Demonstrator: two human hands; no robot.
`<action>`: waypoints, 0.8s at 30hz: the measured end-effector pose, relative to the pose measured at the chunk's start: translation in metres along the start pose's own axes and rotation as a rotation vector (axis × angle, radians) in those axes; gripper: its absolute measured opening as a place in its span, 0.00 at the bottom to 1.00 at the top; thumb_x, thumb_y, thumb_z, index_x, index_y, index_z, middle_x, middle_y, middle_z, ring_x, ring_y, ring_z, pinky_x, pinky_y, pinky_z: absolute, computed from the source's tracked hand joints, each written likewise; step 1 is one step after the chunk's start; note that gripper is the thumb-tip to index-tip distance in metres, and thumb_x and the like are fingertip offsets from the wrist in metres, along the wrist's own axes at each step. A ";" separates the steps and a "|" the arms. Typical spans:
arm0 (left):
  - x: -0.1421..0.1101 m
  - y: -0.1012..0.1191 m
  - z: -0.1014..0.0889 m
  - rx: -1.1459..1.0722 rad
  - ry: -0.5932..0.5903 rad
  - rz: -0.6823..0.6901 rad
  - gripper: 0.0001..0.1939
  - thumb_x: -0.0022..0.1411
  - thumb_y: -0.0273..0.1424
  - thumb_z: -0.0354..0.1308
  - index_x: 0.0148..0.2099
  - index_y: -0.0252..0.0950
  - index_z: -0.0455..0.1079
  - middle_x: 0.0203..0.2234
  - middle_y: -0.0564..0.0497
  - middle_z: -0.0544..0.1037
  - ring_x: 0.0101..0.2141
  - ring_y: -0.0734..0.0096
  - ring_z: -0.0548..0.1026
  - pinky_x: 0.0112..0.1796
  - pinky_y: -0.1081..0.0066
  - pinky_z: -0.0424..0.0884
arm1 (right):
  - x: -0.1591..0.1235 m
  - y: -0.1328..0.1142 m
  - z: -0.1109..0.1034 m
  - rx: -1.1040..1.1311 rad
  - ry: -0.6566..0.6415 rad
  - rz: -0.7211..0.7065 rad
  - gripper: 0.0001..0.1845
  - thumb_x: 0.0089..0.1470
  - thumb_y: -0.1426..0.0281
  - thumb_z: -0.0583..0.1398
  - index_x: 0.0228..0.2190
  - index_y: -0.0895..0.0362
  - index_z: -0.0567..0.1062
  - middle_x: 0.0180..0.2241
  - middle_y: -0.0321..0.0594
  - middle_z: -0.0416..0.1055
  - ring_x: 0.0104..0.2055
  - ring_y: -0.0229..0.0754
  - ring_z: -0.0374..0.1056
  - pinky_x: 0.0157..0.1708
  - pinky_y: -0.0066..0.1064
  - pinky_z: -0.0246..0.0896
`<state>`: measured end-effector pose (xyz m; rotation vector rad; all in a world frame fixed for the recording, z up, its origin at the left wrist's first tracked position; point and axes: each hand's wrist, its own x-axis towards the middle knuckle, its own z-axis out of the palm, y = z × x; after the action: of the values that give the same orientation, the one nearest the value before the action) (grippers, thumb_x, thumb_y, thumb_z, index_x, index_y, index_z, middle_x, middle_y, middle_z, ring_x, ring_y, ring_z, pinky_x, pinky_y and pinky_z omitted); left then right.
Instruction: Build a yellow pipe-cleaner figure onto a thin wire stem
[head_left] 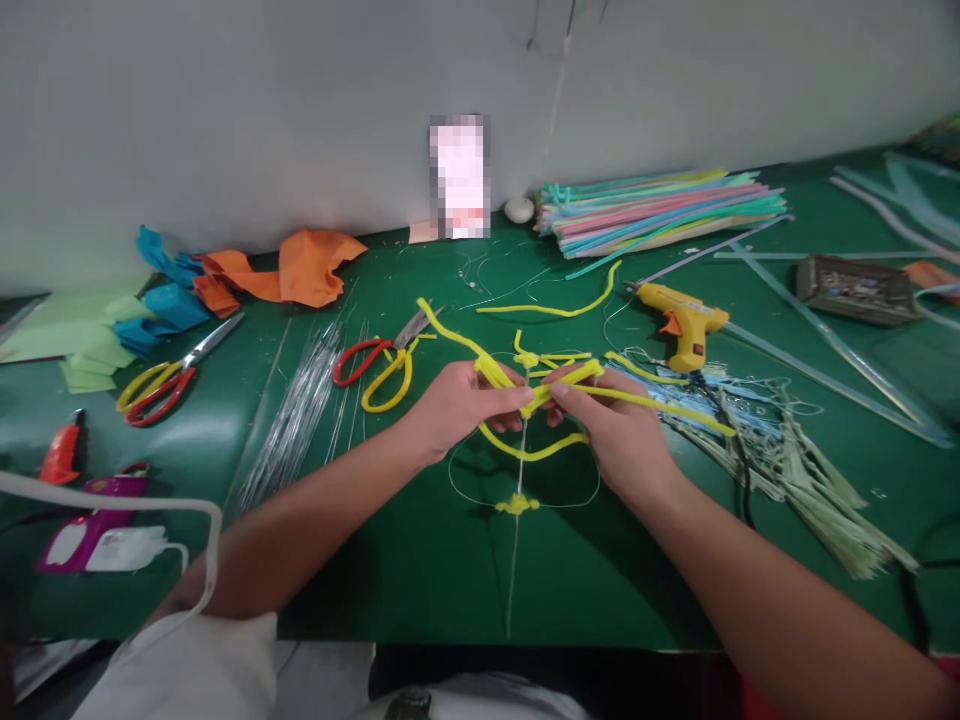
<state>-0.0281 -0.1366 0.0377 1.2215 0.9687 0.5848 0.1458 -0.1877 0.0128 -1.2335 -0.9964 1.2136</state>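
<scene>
Head view: on the green tabletop (420, 560), 1 pair of metal scissors with red and yellow handles (187, 367) lay well to the left of the left hand (463, 402). Nearer that hand came a bundle of thin silver wires (292, 415), then, just beyond its knuckles, a 2nd red-and-yellow-handled pair of scissors (403, 343). The left hand's thumb and fingers were pinched together on a yellow, fuzzy pipe-cleaner shape (538, 398), which sat between the 2 hands with several bent strips spreading from it. A thin pale stem (512, 570) ran below it, bearing a small yellow fuzzy cluster (517, 504) between the wrists. The right hand (619, 420) had its thumb and fingers clamped on the shape's other side. Beyond that hand rested a bundle of pastel pipe cleaners (652, 215); nearer, to its upper right, a yellow glue gun (682, 320). Pale green stringy strands (825, 500) lay to its right, with a brown rectangular tray (844, 306) farther off.
</scene>
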 end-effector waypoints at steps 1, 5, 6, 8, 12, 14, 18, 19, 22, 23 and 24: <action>-0.001 0.001 0.001 0.023 -0.025 0.001 0.10 0.53 0.35 0.68 0.32 0.32 0.75 0.22 0.52 0.76 0.24 0.75 0.75 0.29 0.73 0.73 | -0.001 0.000 0.000 -0.013 -0.015 0.002 0.07 0.50 0.63 0.66 0.28 0.53 0.78 0.26 0.36 0.74 0.26 0.39 0.67 0.30 0.33 0.64; -0.002 0.002 0.003 0.030 -0.056 0.017 0.10 0.55 0.35 0.66 0.29 0.32 0.76 0.24 0.51 0.77 0.24 0.77 0.74 0.30 0.74 0.73 | -0.002 0.000 0.001 -0.037 -0.033 0.008 0.08 0.50 0.62 0.66 0.30 0.53 0.78 0.28 0.36 0.74 0.28 0.39 0.69 0.30 0.34 0.65; -0.002 0.002 0.003 0.017 -0.042 0.018 0.09 0.55 0.34 0.66 0.29 0.32 0.75 0.24 0.51 0.77 0.24 0.77 0.74 0.29 0.74 0.73 | -0.003 0.000 0.001 -0.045 -0.019 0.000 0.08 0.50 0.62 0.66 0.32 0.53 0.78 0.28 0.36 0.74 0.27 0.39 0.68 0.30 0.34 0.65; -0.001 0.001 0.003 -0.011 0.002 0.029 0.09 0.54 0.33 0.66 0.29 0.32 0.75 0.23 0.51 0.78 0.22 0.77 0.74 0.29 0.74 0.74 | -0.002 0.001 0.000 -0.050 0.021 -0.035 0.12 0.50 0.63 0.66 0.38 0.51 0.77 0.30 0.34 0.73 0.27 0.38 0.67 0.30 0.33 0.65; -0.001 0.000 -0.001 -0.042 0.078 0.060 0.10 0.53 0.33 0.67 0.28 0.32 0.73 0.21 0.52 0.78 0.20 0.78 0.73 0.28 0.74 0.74 | -0.002 0.005 -0.001 -0.065 0.096 -0.170 0.20 0.48 0.69 0.66 0.45 0.48 0.72 0.35 0.35 0.71 0.36 0.40 0.69 0.35 0.33 0.67; -0.001 0.000 -0.002 -0.025 0.102 0.063 0.10 0.53 0.33 0.67 0.27 0.31 0.73 0.21 0.51 0.78 0.20 0.78 0.73 0.27 0.74 0.73 | -0.002 0.008 -0.002 -0.125 0.146 -0.261 0.17 0.49 0.70 0.66 0.42 0.49 0.73 0.37 0.36 0.72 0.39 0.41 0.69 0.38 0.35 0.68; 0.000 -0.001 -0.004 0.000 0.121 0.083 0.10 0.54 0.33 0.66 0.27 0.31 0.73 0.22 0.51 0.78 0.20 0.78 0.73 0.27 0.74 0.73 | -0.001 0.013 -0.006 -0.244 0.223 -0.447 0.12 0.51 0.69 0.65 0.40 0.49 0.75 0.40 0.39 0.72 0.40 0.43 0.70 0.39 0.39 0.69; 0.000 -0.001 -0.004 -0.003 0.124 0.088 0.10 0.54 0.33 0.66 0.27 0.31 0.73 0.21 0.51 0.78 0.20 0.79 0.73 0.27 0.74 0.73 | -0.001 0.013 -0.007 -0.265 0.229 -0.497 0.11 0.52 0.69 0.65 0.39 0.49 0.75 0.40 0.40 0.72 0.40 0.44 0.70 0.39 0.40 0.69; 0.000 -0.002 -0.004 -0.018 0.130 0.090 0.10 0.54 0.32 0.66 0.26 0.31 0.72 0.21 0.52 0.77 0.19 0.79 0.72 0.26 0.74 0.72 | 0.001 0.012 -0.009 -0.337 0.232 -0.654 0.07 0.53 0.70 0.64 0.36 0.49 0.77 0.38 0.40 0.72 0.42 0.46 0.70 0.42 0.44 0.68; 0.000 -0.002 -0.004 -0.021 0.128 0.087 0.10 0.54 0.32 0.66 0.26 0.31 0.72 0.21 0.52 0.77 0.19 0.79 0.72 0.26 0.74 0.72 | 0.002 0.012 -0.009 -0.356 0.235 -0.687 0.05 0.54 0.70 0.64 0.35 0.48 0.77 0.37 0.40 0.72 0.42 0.46 0.70 0.43 0.45 0.68; -0.001 -0.002 -0.004 -0.022 0.125 0.084 0.10 0.54 0.32 0.66 0.26 0.31 0.72 0.21 0.52 0.77 0.19 0.79 0.72 0.26 0.74 0.72 | 0.002 0.011 -0.009 -0.370 0.240 -0.702 0.05 0.54 0.70 0.64 0.34 0.48 0.78 0.36 0.40 0.73 0.42 0.46 0.71 0.43 0.45 0.68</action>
<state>-0.0320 -0.1358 0.0353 1.2220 1.0159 0.7433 0.1533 -0.1878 0.0008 -1.1218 -1.3529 0.3376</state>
